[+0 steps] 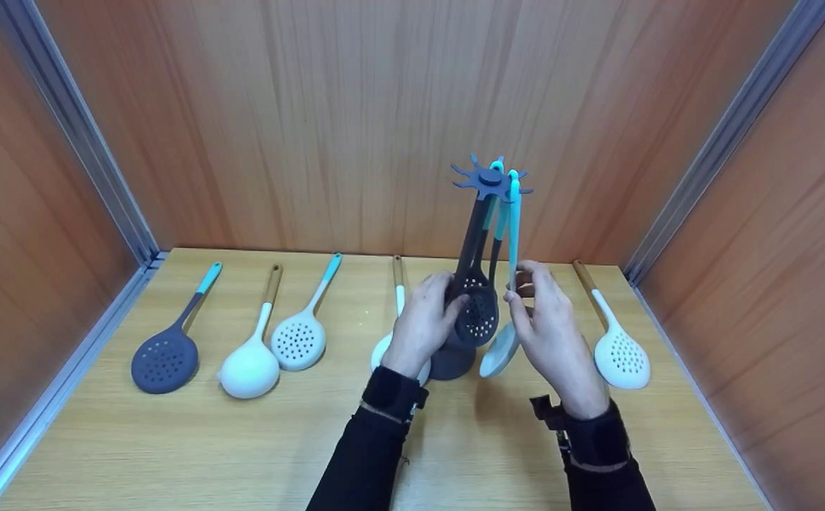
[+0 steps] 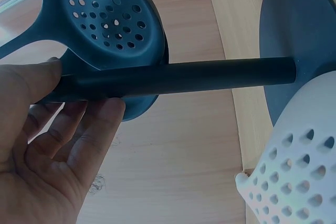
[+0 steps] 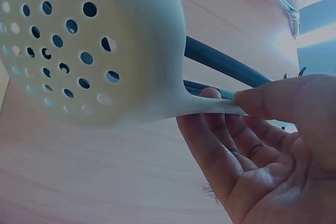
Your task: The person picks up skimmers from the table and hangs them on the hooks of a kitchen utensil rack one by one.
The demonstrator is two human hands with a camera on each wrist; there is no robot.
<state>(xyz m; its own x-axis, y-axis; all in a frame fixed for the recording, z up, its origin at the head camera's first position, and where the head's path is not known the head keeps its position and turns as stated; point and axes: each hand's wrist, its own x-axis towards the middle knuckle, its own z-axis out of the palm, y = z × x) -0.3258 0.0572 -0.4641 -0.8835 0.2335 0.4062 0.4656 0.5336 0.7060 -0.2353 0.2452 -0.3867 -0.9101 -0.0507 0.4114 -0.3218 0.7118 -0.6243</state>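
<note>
My left hand point(image 1: 423, 319) grips the dark pole point(image 2: 210, 75) of a utensil stand, whose hooked top point(image 1: 486, 179) stands high and whose round base point(image 1: 452, 363) shows low. Dark perforated skimmers point(image 1: 478, 319) with turquoise handle ends hang from the hooks, close beside the left fingers. My right hand point(image 1: 554, 326) pinches a white skimmer point(image 3: 79, 51) at its neck, between thumb and fingers. That skimmer's turquoise handle point(image 1: 514, 220) points up, its top end right at the hooks; its perforated head hangs below the fingers, over the table.
On the table to the left lie a dark skimmer point(image 1: 164, 360), a white ladle point(image 1: 249, 370) and a white skimmer point(image 1: 299, 341). Another white skimmer point(image 2: 299, 166) lies partly behind my left hand. One with a wooden handle point(image 1: 621, 358) lies at the right. Wooden walls point(image 1: 384, 128) enclose the table.
</note>
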